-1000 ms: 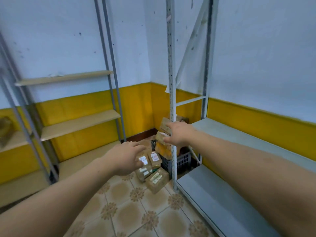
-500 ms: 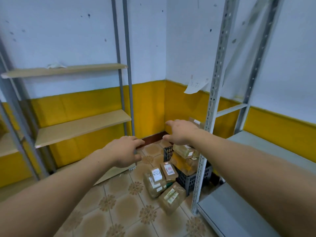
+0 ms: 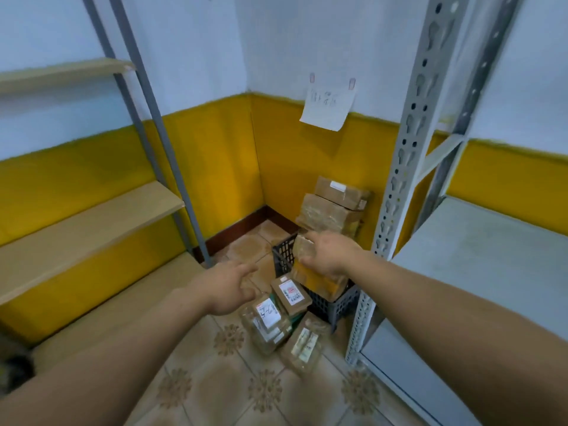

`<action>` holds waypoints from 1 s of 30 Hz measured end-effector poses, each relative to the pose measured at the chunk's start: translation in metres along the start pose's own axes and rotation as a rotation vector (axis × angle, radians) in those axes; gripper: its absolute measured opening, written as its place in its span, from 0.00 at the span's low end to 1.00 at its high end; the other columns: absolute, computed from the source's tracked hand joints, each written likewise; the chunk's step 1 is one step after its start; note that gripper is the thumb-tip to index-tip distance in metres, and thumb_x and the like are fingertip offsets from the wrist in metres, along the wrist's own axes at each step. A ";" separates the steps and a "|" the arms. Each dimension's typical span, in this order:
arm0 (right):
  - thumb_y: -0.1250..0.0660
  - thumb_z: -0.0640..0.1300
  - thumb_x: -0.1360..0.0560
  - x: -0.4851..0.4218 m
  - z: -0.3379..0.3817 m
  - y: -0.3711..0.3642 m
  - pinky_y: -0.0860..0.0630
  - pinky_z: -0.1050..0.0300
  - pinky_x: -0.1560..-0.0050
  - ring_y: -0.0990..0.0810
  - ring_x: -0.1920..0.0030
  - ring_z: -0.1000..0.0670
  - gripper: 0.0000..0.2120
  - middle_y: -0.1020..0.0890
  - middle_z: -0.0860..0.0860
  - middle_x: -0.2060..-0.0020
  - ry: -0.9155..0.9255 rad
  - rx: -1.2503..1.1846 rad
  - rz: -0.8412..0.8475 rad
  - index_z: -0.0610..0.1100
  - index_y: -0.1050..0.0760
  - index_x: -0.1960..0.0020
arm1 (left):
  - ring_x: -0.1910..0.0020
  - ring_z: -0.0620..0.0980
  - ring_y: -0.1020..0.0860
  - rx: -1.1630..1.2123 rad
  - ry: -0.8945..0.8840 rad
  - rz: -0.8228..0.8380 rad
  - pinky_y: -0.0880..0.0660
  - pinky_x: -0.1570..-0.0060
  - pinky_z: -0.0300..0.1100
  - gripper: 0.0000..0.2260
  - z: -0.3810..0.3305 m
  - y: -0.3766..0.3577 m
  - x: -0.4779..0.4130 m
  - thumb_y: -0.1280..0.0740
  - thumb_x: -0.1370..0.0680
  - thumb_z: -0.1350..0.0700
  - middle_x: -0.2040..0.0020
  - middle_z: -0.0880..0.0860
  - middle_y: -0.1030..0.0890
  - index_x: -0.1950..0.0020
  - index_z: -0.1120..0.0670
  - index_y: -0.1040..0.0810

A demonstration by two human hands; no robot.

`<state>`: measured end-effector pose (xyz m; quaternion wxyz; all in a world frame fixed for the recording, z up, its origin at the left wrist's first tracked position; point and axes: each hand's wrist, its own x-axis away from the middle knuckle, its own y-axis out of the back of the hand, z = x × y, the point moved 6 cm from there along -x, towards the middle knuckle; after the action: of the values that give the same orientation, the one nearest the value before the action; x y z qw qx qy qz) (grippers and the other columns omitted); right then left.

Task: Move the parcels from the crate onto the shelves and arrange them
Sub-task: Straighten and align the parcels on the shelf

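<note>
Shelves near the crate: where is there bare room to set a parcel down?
The grey shelf right of the perforated upright is bare up to the yellow wall. The wooden shelf on the left is bare too. Crowded: the crate, piled with stacked parcels, and the floor before it, where loose parcels lie.

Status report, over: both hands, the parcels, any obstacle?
Left hand open, over floor parcels. Right hand at a parcel in the crate, grip unclear. Shelf upright close beside crate.
</note>
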<state>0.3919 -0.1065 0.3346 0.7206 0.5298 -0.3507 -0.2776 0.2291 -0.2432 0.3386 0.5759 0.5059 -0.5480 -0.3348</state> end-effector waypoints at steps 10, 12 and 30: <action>0.40 0.62 0.22 -0.093 -0.041 -0.110 0.26 0.49 0.45 0.25 0.39 0.42 0.27 0.26 0.44 0.34 -0.222 -0.206 0.284 0.48 0.34 0.28 | 0.27 0.54 0.36 0.021 0.016 0.356 0.36 0.33 0.42 0.29 0.094 -0.068 -0.140 0.38 0.20 0.44 0.23 0.54 0.39 0.22 0.52 0.41; 0.39 0.61 0.22 -0.109 -0.044 -0.123 0.26 0.51 0.47 0.24 0.42 0.42 0.26 0.24 0.44 0.36 -0.290 -0.247 0.297 0.48 0.32 0.29 | 0.27 0.54 0.37 -0.013 -0.027 0.421 0.36 0.33 0.43 0.27 0.112 -0.080 -0.169 0.40 0.19 0.46 0.23 0.55 0.39 0.22 0.52 0.41; 0.37 0.59 0.22 -0.282 0.000 -0.312 0.31 0.57 0.50 0.24 0.38 0.43 0.26 0.24 0.44 0.34 -0.721 -0.672 0.299 0.48 0.32 0.28 | 0.32 0.51 0.29 0.121 -0.091 0.719 0.36 0.47 0.35 0.26 0.267 -0.257 -0.399 0.36 0.21 0.44 0.27 0.52 0.31 0.25 0.50 0.36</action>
<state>0.2143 0.0222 -0.0244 0.7161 0.0835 -0.5402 -0.4340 -0.0563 0.0061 -0.0525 0.6010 0.2988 -0.7345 -0.1001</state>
